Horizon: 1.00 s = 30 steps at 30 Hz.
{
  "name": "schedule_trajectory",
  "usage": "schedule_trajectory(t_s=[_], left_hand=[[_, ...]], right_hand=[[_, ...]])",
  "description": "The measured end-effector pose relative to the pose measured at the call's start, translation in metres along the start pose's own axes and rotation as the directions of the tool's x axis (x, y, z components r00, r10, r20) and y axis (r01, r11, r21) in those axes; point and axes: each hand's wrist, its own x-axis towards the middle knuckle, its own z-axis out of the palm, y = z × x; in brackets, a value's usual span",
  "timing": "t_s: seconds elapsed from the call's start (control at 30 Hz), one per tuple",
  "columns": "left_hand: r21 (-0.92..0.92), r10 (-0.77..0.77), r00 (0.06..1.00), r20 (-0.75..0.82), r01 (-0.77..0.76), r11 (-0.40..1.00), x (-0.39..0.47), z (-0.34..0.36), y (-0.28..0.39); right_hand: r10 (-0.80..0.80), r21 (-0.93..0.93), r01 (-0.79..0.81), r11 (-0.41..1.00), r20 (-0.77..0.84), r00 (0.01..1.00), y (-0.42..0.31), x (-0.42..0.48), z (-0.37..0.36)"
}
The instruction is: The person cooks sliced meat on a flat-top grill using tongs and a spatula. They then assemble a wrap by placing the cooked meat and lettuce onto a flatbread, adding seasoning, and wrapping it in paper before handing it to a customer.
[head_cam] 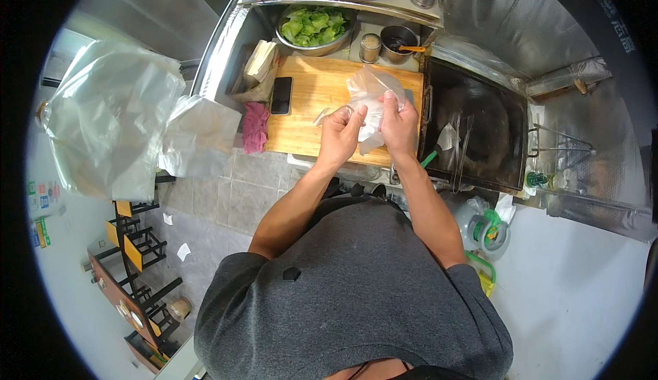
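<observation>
My left hand and my right hand both grip a crumpled translucent plastic bag above a wooden cutting board. The thumbs lie over the film, and its upper part spreads out beyond the fingers. Whether the bag holds anything cannot be told. A dark-screened phone lies on the board's left part. Beside it are a pink cloth and a stack of paper sleeves.
Behind the board stand a metal bowl of lettuce, a shaker jar and a pot with an orange-handled utensil. At right, a griddle holds tongs and a spatula. Large plastic bags hang at left.
</observation>
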Motion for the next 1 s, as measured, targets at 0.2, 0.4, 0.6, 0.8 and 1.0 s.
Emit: schedule_trajectory(t_s=[0.2, 0.4, 0.6, 0.8, 1.0], left_hand=[[0.035, 0.033, 0.999, 0.007, -0.033, 0.999, 0.004, 0.011, 0.011], [0.400, 0.117, 0.993, 0.026, -0.117, 0.909, 0.014, -0.009, -0.017], [0.434, 0.042, 0.998, 0.056, -0.063, 0.899, -0.001, 0.009, 0.009], [0.867, 0.207, 0.973, 0.105, -0.192, 0.461, 0.009, -0.038, 0.007], [0.784, 0.184, 0.947, -0.264, 0.099, 0.613, 0.019, -0.107, 0.027]], right_hand=[[0.081, -0.144, -0.075, 0.987, 0.035, 0.996, 0.018, 0.018, -0.033], [-0.135, -0.282, 0.196, 0.939, 0.222, 0.966, -0.016, -0.010, -0.037], [0.006, -0.026, 0.002, 1.000, 0.300, 0.954, -0.009, -0.009, -0.028], [0.308, 0.380, -0.504, 0.775, 0.469, 0.827, -0.041, -0.003, -0.071], [0.338, 0.374, -0.581, 0.723, 0.542, 0.769, -0.012, -0.018, -0.117]])
